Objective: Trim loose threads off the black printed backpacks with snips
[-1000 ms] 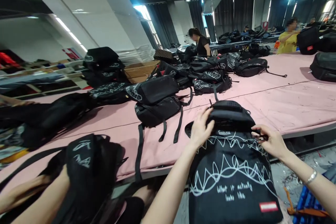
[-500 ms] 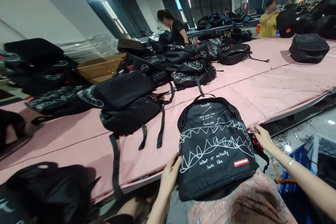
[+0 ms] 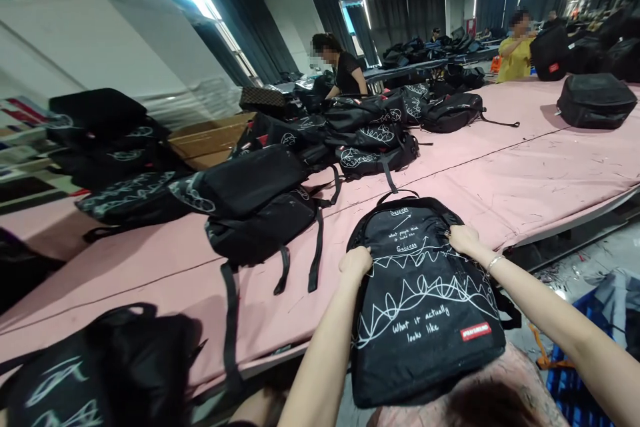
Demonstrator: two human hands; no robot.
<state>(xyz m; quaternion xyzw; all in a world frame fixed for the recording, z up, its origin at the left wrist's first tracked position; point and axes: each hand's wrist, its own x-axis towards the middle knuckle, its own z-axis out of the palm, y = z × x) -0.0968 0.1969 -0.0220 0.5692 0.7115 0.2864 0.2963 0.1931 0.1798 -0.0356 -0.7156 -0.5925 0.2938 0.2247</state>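
Observation:
A black backpack with white scribble lines, lettering and a small red label leans between the table edge and my lap, its front panel facing me. My left hand is closed on the upper left side of the backpack, fingers curled over its edge. On the opposite upper side, my right hand has its fingers bent in and pinched at the edge seam. What exactly lies under the fingertips is hidden. The top loop handle stands up at the table side.
The pink-covered table carries stacked black backpacks with dangling straps, and a black bag far right. Another backpack lies near left. A blue bag is low right. A person in black and one in yellow stand beyond.
Both hands have moved up the backpack's sides, from its lower left edge and right side to near its top, and closed there. The view has shifted slightly.

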